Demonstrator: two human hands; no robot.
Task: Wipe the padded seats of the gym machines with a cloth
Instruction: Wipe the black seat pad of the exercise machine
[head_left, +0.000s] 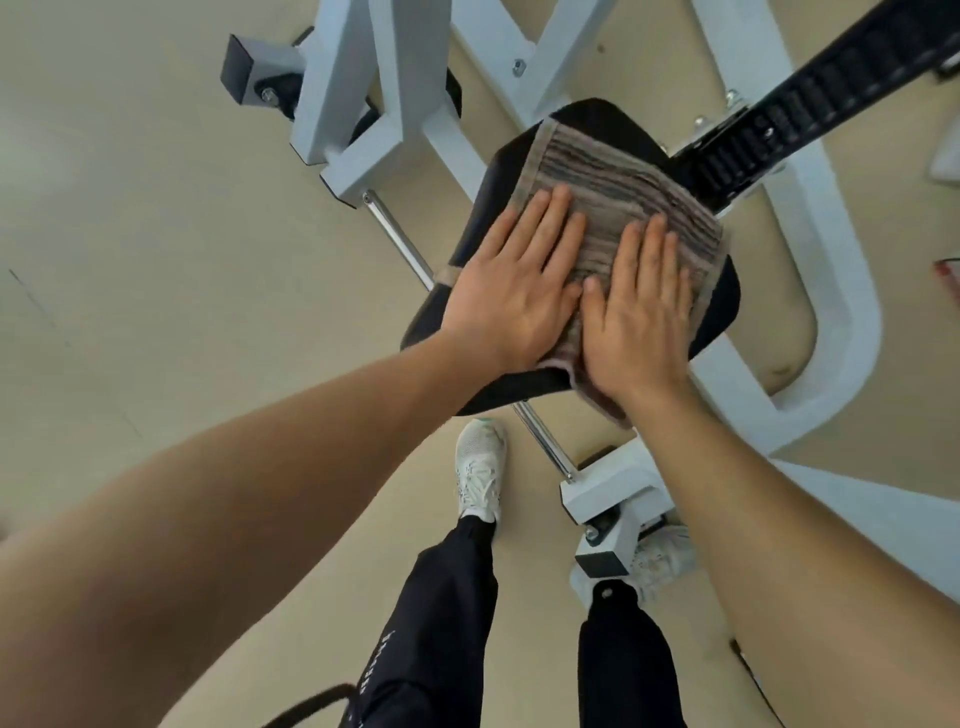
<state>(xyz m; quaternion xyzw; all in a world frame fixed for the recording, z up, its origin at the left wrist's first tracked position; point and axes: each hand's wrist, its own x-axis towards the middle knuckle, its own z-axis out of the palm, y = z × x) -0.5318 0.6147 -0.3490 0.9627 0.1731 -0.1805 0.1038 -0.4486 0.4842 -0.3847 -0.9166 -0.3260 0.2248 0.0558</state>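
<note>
Both hands are down flat here, right in the centre of the frame. The left hand (511, 291) lies palm down with its fingers straight and together, pressing the near-left part of a brown-and-grey striped terry cloth (618, 192). The right hand (636, 317) sits just beside it, thumb touching the left hand's edge, also flat and spread on the cloth. Neither grip is closed around anything; both are fully open and simply press the fabric from above.

The cloth is laid out on the black padded seat (478, 218) of a white steel gym machine (374, 78), and it covers most of the seat's middle, running from the upper centre of the frame down to the near edge, where a corner of it hangs over just below the right wrist. Bare black padding shows to the left of the left hand, along the top edge and at the right side.

A black ribbed adjustment bar (810, 109) runs from the seat toward the upper right corner. A chrome rod (400, 239) slants out from under the seat on the left, and another shows below the seat near the lower centre. The beige floor (130, 208) fills the left side. At the bottom, black trouser legs (441, 623) and a white sneaker (480, 467) stand close to the seat.
</note>
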